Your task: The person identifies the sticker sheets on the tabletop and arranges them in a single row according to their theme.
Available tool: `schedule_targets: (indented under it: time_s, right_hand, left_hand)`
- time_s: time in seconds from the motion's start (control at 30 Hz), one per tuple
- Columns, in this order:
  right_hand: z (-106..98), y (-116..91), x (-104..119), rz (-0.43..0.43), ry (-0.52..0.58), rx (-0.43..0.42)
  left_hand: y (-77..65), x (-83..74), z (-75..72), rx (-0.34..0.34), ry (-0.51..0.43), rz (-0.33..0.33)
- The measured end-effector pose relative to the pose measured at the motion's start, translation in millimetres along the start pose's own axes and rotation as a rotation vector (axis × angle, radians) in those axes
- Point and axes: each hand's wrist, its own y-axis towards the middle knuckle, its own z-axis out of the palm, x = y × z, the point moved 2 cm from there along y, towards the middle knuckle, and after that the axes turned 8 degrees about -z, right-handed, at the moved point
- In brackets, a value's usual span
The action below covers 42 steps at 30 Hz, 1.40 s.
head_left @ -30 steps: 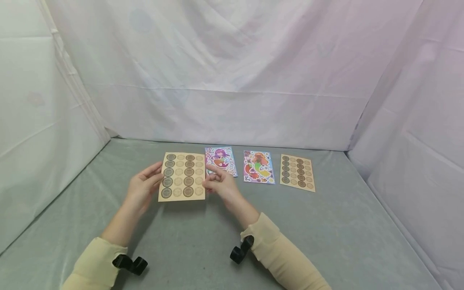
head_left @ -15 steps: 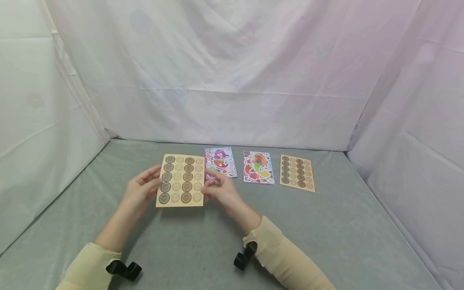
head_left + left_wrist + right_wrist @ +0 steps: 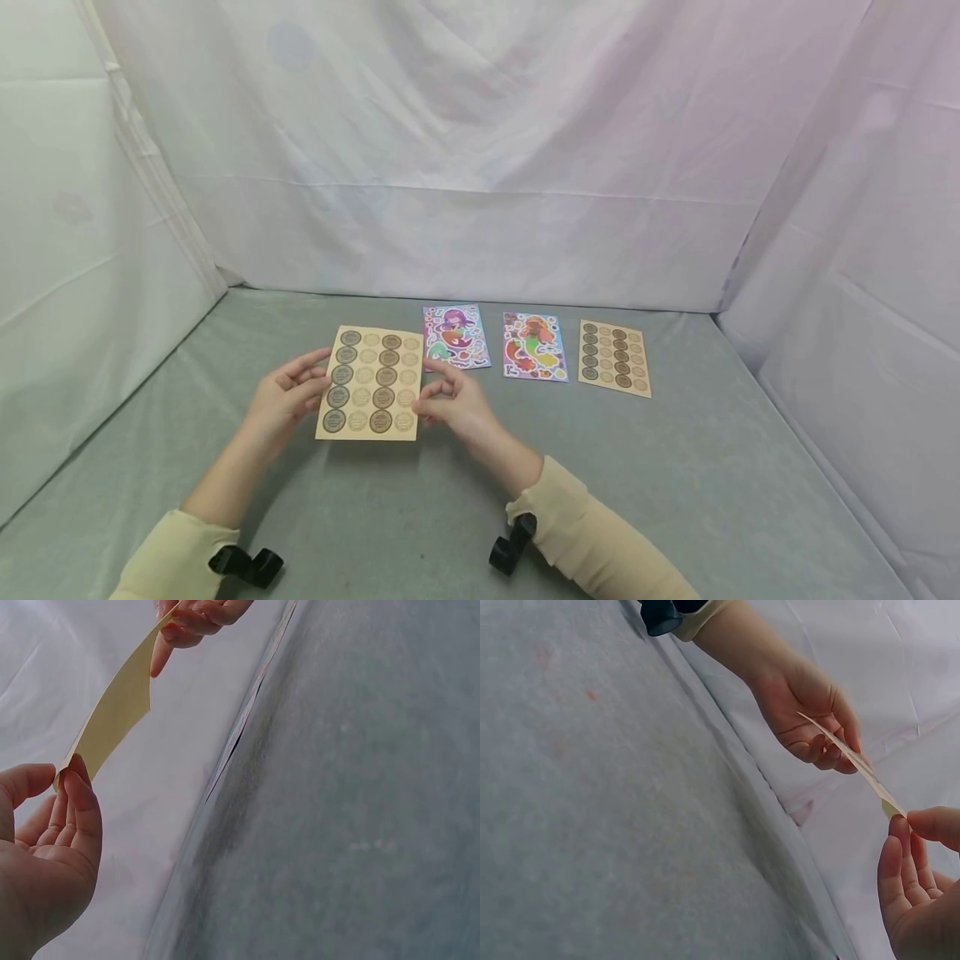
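Between both hands is a tan sticker sheet (image 3: pixel 372 385) with rows of round, coin-like stickers in dark and pale columns. My left hand (image 3: pixel 279 402) pinches its left edge, thumb in front and fingers behind. The right edge is pinched by my right hand (image 3: pixel 463 410). In the left wrist view the sheet (image 3: pixel 116 712) shows its plain yellowish back, bowed slightly and raised above the table. The right wrist view catches the sheet (image 3: pixel 855 763) nearly edge-on, with fingertips at each side.
Along the back of the grey table (image 3: pixel 720 483) lie a purple-haired mermaid sticker sheet (image 3: pixel 456 335), an orange-haired mermaid sheet (image 3: pixel 535 347) and another tan round-sticker sheet (image 3: pixel 615 358). White cloth walls (image 3: pixel 480 150) enclose the table at the back and sides.
Both hands have drawn the tan sticker sheet a little nearer and slightly left, uncovering more of the purple-haired mermaid sheet. The sheets on the table stay put.
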Motion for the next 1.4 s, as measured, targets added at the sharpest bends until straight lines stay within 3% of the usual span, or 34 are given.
schedule_targets:
  time_s: [0.57, 0.93, 1.2, 1.4]
  right_hand:
    - [6, -11, -4, -0.012, 0.024, 0.031]
    - [9, -15, -8, -0.019, 0.034, 0.053]
    - [13, -16, -12, 0.005, 0.008, 0.055]
    - [15, -18, -16, 0.018, -0.003, 0.054]
  left_hand:
    - [-5.8, 4.5, -5.7, 0.078, 0.012, 0.003]
    - [-6.3, 10.8, -8.1, 0.081, 0.053, -0.046]
    - [-6.3, 13.9, -14.1, 0.126, 0.019, -0.050]
    - [-5.6, 16.7, -18.0, 0.134, 0.096, -0.072]
